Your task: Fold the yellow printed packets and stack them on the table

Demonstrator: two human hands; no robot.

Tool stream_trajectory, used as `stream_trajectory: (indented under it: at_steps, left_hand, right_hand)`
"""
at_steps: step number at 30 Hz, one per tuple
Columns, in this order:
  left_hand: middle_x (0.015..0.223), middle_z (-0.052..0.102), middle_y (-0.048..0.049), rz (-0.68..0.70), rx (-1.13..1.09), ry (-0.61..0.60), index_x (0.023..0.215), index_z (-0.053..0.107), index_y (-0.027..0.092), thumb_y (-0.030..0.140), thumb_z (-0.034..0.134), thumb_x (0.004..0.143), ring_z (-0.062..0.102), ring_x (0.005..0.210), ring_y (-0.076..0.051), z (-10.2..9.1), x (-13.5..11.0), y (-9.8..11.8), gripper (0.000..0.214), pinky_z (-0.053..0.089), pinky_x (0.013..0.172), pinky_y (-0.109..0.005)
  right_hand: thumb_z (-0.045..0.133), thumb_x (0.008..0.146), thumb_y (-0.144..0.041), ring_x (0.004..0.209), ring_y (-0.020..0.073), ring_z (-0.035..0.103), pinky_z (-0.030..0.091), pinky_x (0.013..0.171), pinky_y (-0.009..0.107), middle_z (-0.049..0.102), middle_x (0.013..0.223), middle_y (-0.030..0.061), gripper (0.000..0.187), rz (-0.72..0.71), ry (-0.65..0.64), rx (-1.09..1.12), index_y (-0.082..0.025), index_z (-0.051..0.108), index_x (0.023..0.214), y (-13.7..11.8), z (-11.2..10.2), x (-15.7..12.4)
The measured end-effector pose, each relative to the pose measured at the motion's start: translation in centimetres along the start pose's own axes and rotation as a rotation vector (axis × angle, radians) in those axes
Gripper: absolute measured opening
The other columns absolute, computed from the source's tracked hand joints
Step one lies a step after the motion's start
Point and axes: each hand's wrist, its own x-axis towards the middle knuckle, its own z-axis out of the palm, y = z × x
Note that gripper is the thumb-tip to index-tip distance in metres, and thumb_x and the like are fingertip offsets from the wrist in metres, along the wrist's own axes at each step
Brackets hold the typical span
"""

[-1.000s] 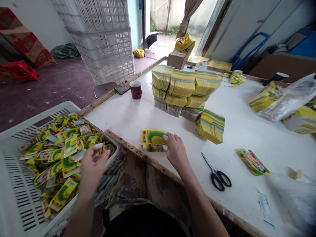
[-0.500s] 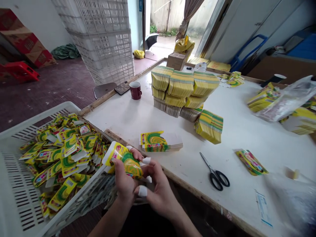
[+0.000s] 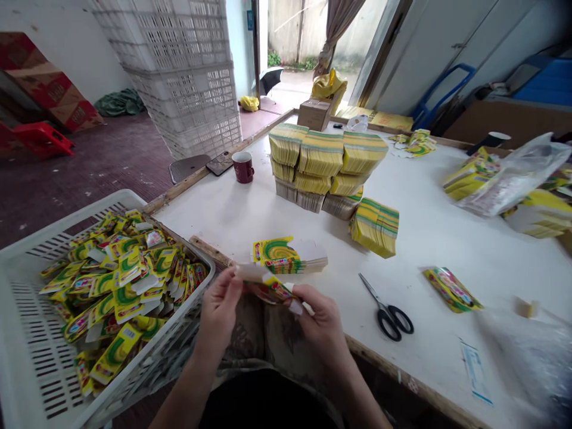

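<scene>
Here is the big white table, spreading across the right side of the view with a wooden strip along its edges. Behind its far left side rises the tall stack of white crates, and down at the person's left sits the white basket, heaped with yellow-and-green packets. Mid-table stands the block of yellow stacks, three rows high, with one tilted bundle just beside it at the near right. Closer in lies the pile of flat cartons, white at its right end.

Now to the hands! The left hand pinches one end, thumb and fingers closed; the right hand grips the other, fingers curled tight. Between them is the carton, stretched level over the table's near edge, right in front of the pile; whether it touches the pile, one cannot tell. Off to the right lie the scissors, blades together, and at the far left edge, the dark red mug stands upright.
</scene>
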Motion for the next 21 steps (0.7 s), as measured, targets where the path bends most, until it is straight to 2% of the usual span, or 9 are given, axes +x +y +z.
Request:
stream_trajectory:
  at_steps: [3,6,8,10,13,15,17,19,21]
  left_hand:
    - [0.127,0.063,-0.0144,0.116,0.11,-0.102,0.125,0.059,0.017,0.057,0.076,0.066,0.056,0.12,-0.031,-1.2,0.6,2.1,0.073,0.042,0.104,-0.039]
    - [0.135,0.057,-0.0126,0.089,0.423,-0.288,0.129,0.056,0.022,0.039,0.093,0.041,0.048,0.129,-0.035,-1.1,0.3,3.0,0.097,0.036,0.11,-0.041]
    - [0.13,0.061,-0.0106,0.02,0.597,-0.438,0.128,0.056,0.024,0.032,0.091,0.046,0.054,0.122,-0.035,-0.4,-0.1,2.6,0.09,0.041,0.105,-0.042]
    - [0.121,0.065,-0.0091,-0.021,0.68,-0.512,0.128,0.053,0.024,0.034,0.082,0.062,0.062,0.11,-0.031,0.6,-0.6,1.8,0.072,0.047,0.097,-0.041]
    - [0.113,0.068,-0.0084,0.005,0.741,-0.483,0.129,0.046,0.023,0.034,0.073,0.073,0.066,0.099,-0.027,1.5,-1.2,0.7,0.063,0.051,0.087,-0.037]
    - [0.113,0.067,-0.0097,0.058,0.771,-0.475,0.133,0.039,0.021,0.032,0.073,0.072,0.066,0.098,-0.027,1.7,-1.5,0.1,0.07,0.051,0.085,-0.035]
    - [0.117,0.065,-0.0114,0.144,0.794,-0.48,0.136,0.032,0.021,0.029,0.071,0.073,0.065,0.102,-0.027,1.8,-1.8,-0.3,0.075,0.05,0.087,-0.035]
    - [0.12,0.062,-0.0115,0.238,0.808,-0.517,0.135,0.031,0.023,0.025,0.069,0.074,0.064,0.104,-0.027,1.9,-2.0,-0.6,0.072,0.049,0.087,-0.035]
    - [0.115,0.061,-0.0098,0.296,0.827,-0.564,0.128,0.033,0.025,0.02,0.067,0.073,0.064,0.099,-0.026,1.9,-2.1,-0.8,0.065,0.05,0.082,-0.033]
  right_hand:
    - [0.048,0.087,-0.007,0.085,0.0219,0.064,0.054,0.075,0.036,0.073,0.09,0.0047,0.036,-0.17,-0.044,-0.298,-0.028,0.073,0.104,0.1,-1.5,0.1]
    - [0.052,0.09,-0.01,0.093,0.0231,0.061,0.044,0.098,0.048,0.072,0.089,0.0024,0.033,-0.305,-0.192,-0.446,-0.032,0.07,0.107,-0.4,-1.6,0.0]
    - [0.054,0.091,-0.013,0.106,0.0243,0.059,0.03,0.111,0.054,0.07,0.098,0.0019,0.035,-0.343,-0.22,-0.434,-0.035,0.065,0.116,-0.6,-1.1,-0.2]
    - [0.058,0.09,-0.021,0.124,0.0283,0.049,0.024,0.114,0.057,0.062,0.122,0.0066,0.046,-0.267,-0.081,-0.358,-0.034,0.052,0.133,-0.3,-0.4,-0.6]
    - [0.059,0.09,-0.039,0.136,0.0322,0.038,0.035,0.109,0.054,0.041,0.147,0.0151,0.069,0.036,0.157,-0.091,-0.026,0.026,0.149,0.6,0.5,-0.9]
    - [0.052,0.094,-0.046,0.127,0.0303,0.051,0.047,0.101,0.048,0.052,0.138,0.0166,0.063,0.212,0.117,0.166,-0.022,0.03,0.148,0.9,1.0,-0.7]
    - [0.043,0.097,-0.048,0.11,0.0283,0.064,0.054,0.09,0.043,0.067,0.116,0.0161,0.052,0.316,0.018,0.391,-0.018,0.046,0.139,0.8,1.5,-0.4]
    - [0.043,0.096,-0.051,0.096,0.0277,0.069,0.057,0.084,0.042,0.072,0.1,0.0147,0.051,0.367,-0.051,0.532,-0.016,0.056,0.131,0.3,1.9,0.0]
    - [0.049,0.092,-0.055,0.092,0.027,0.069,0.057,0.082,0.042,0.073,0.096,0.013,0.053,0.409,-0.104,0.622,-0.018,0.058,0.129,0.0,2.2,0.3]
